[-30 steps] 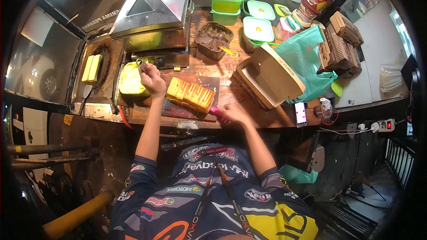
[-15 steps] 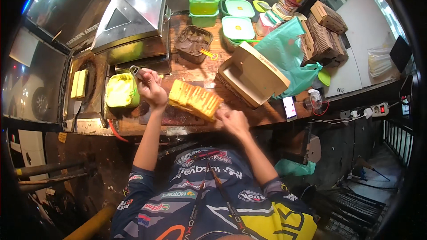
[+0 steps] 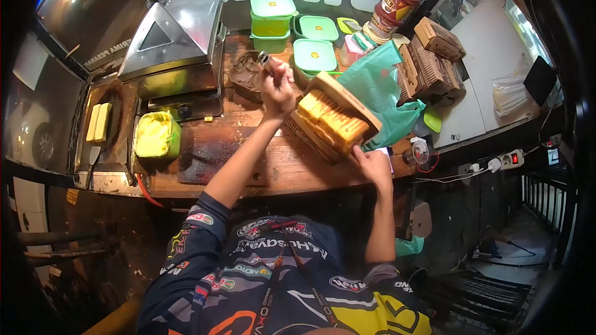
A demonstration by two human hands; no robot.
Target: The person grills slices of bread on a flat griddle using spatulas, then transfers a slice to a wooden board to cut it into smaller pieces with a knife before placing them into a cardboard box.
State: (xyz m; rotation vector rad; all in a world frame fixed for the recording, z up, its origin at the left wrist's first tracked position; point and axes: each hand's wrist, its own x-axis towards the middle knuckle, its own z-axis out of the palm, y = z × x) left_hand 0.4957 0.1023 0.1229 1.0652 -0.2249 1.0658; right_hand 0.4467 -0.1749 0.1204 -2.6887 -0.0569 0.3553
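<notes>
A block of sliced toasted bread [image 3: 332, 118], golden with brown grill marks, lies tilted in the open cardboard box [image 3: 367, 113]. My right hand [image 3: 374, 164] is at the bread's near right end, fingers closed on it by the box's corner. Raised at the box's left side, my left hand [image 3: 277, 90] is closed round the handle of a metal-ended tool [image 3: 264, 59]; its other end is hidden. Behind that hand sits a tub of chocolate spread [image 3: 244, 77], partly covered by it.
At the left stand a steel-lidded griddle [image 3: 177, 31], a tub of yellow spread [image 3: 156, 135] and two pale bread pieces [image 3: 99, 122] by a spatula [image 3: 92, 162]. Lidded green containers [image 3: 315, 56], a green plastic bag [image 3: 375, 80] and stacked cardboard boxes [image 3: 428, 68] line the back right.
Both hands have moved right with the toasted bread, from the wooden counter into the open box. My left hand with the tool now stands in front of the chocolate tub.
</notes>
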